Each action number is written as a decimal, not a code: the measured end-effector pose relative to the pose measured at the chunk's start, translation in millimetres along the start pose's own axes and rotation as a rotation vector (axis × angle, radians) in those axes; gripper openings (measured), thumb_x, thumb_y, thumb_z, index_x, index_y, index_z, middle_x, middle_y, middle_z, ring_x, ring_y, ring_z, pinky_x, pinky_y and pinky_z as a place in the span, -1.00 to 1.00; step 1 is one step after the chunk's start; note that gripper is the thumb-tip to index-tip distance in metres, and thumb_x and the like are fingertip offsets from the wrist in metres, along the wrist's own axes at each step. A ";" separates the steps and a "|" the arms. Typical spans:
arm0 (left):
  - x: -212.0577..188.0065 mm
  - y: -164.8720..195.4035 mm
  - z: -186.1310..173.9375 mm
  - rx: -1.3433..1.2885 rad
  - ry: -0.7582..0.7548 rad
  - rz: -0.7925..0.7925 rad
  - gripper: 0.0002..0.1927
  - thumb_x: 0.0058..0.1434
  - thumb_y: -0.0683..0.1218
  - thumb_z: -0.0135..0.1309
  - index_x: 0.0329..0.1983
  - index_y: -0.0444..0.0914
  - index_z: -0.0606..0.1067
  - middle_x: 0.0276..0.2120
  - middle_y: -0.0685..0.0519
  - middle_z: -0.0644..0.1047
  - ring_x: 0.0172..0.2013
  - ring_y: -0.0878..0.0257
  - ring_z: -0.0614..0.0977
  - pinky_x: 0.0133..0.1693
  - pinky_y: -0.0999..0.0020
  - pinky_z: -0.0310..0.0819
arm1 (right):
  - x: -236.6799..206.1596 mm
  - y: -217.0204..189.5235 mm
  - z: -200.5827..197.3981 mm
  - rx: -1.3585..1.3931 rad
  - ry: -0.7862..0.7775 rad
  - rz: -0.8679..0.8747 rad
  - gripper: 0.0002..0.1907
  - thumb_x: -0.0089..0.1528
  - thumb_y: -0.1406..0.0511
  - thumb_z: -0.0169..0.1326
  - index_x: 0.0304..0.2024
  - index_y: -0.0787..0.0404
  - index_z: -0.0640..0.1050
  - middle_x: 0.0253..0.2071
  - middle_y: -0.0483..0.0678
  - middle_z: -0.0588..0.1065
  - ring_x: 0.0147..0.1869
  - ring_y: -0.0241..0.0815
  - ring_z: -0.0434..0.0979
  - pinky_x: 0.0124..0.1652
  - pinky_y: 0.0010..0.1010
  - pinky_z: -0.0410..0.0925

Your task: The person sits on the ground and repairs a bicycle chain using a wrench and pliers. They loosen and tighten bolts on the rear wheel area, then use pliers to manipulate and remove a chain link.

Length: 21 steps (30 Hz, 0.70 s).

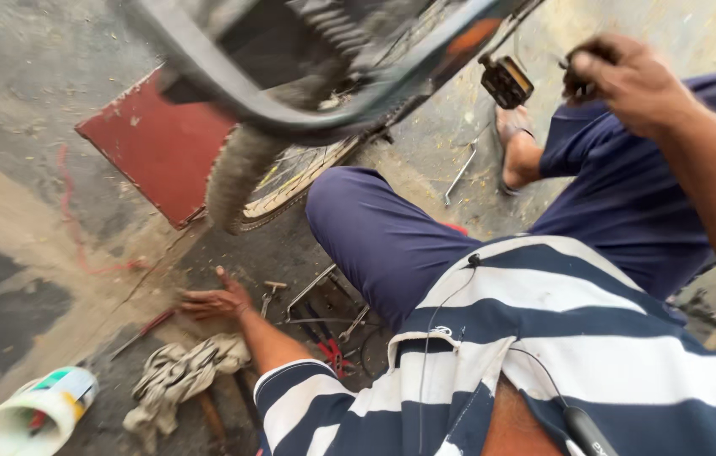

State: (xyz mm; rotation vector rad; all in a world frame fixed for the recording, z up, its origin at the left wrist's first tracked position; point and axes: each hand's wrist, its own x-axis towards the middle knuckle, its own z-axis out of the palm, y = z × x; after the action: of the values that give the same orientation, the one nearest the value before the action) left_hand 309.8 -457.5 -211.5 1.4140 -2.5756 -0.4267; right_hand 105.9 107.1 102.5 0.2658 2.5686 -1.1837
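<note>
Left hand (210, 300) is spread flat on the floor (20, 219) beside a small hammer (269, 294) and rag (179, 373), gripping nothing. Right hand (624, 80) is raised near the bicycle pedal (506, 81), fingers curled around something small and dark I can't identify. Bicycle wheel (269, 181) remains on the bike, tools scattered; work looks mid-way.

Navy trousers (383, 236), a navy-and-white striped shirt (544, 338), a dark red board (159, 148) and a black pedal (506, 82).
</note>
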 end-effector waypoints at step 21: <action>-199.6 381.1 -149.4 -1.078 -0.035 1.302 -0.77 0.49 -0.14 0.10 0.13 -0.32 0.44 0.02 -0.09 0.61 0.10 0.04 0.66 0.17 0.16 0.63 | 64.7 20.0 -31.3 0.477 -0.098 -0.541 -0.89 0.58 0.40 0.03 0.01 0.31 0.56 -0.20 -0.09 0.57 -0.15 -0.31 0.58 -0.16 -0.47 0.46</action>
State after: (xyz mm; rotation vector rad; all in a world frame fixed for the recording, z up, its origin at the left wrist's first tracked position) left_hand 155.9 -119.8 52.4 -0.5861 -2.0172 -1.2025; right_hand 44.9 146.6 85.3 -0.4107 2.3003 -1.9396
